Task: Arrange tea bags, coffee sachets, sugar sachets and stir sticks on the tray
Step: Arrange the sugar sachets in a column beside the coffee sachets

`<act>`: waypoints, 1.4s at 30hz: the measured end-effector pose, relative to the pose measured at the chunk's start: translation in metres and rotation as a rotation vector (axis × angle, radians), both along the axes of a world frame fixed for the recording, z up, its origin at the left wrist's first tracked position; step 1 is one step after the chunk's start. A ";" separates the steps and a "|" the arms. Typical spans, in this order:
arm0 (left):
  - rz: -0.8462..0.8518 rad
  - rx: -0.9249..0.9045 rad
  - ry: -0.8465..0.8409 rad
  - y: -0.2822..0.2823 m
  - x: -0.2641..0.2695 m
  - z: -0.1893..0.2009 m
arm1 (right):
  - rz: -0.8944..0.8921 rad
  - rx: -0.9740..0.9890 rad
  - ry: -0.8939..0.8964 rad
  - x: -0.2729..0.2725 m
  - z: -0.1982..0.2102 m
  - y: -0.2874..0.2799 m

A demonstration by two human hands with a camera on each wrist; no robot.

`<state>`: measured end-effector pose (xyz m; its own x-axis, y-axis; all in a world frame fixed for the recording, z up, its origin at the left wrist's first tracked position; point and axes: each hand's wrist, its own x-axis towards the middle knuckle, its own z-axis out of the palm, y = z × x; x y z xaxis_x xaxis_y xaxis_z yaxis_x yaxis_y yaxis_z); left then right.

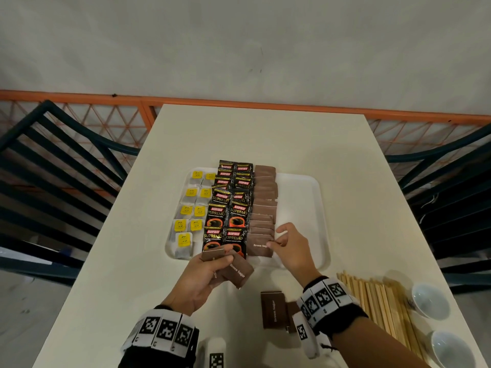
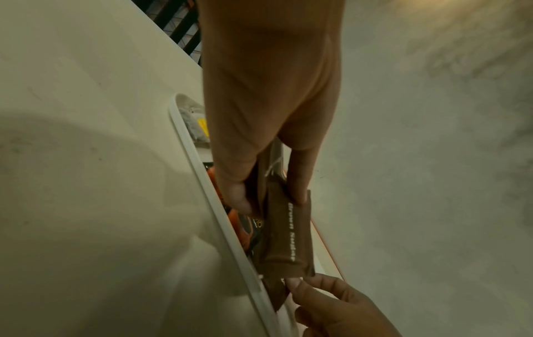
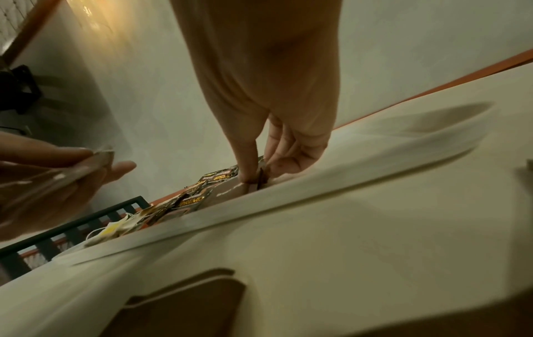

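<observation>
The right hand [image 1: 291, 248] pinches the right edge of the nearest brown sugar sachet [image 1: 259, 245] between thumb and fingertips. That sachet lies flat at the near end of a sugar column [image 1: 264, 197] on the white tray [image 1: 305, 197], its printed lettering running left to right. The left hand [image 1: 202, 280], thumb on top and fingers curled beneath, grips what look like 2 more brown sachets [image 1: 233, 269] fanned over the tray's near rim, long axes slanting toward the right. Left of the sugar column stand 2 overlapping columns of black coffee sachets [image 1: 228, 208], then yellow-tagged tea bags [image 1: 190, 208]. On the table [image 1: 265, 134] near the right wrist lie loose sachets [image 1: 273, 312], wooden stir sticks [image 1: 382, 306] and 2 small bowls [image 1: 430, 301].
</observation>
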<state>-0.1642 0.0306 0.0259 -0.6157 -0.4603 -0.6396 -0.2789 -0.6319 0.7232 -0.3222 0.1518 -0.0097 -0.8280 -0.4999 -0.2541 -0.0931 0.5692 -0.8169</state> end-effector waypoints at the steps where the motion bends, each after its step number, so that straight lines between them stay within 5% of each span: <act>1: 0.011 -0.002 0.004 0.000 0.000 0.001 | 0.009 0.005 0.015 0.002 0.003 0.000; 6: 0.052 0.005 0.048 0.001 -0.001 0.002 | 0.404 -0.090 -0.182 0.023 0.024 0.004; 9: 0.063 -0.010 0.061 0.001 -0.002 0.001 | 0.484 -0.158 -0.296 0.030 0.026 0.004; 15: 0.117 0.029 0.068 -0.002 -0.001 -0.002 | 0.414 -0.252 -0.317 0.026 0.019 0.007; 25: 0.108 0.029 0.064 -0.006 0.005 0.001 | 0.198 -0.058 0.018 0.003 -0.002 0.016; 42: -0.293 -0.753 -0.132 0.010 -0.028 -0.017 | 0.196 0.052 0.102 0.001 -0.005 0.009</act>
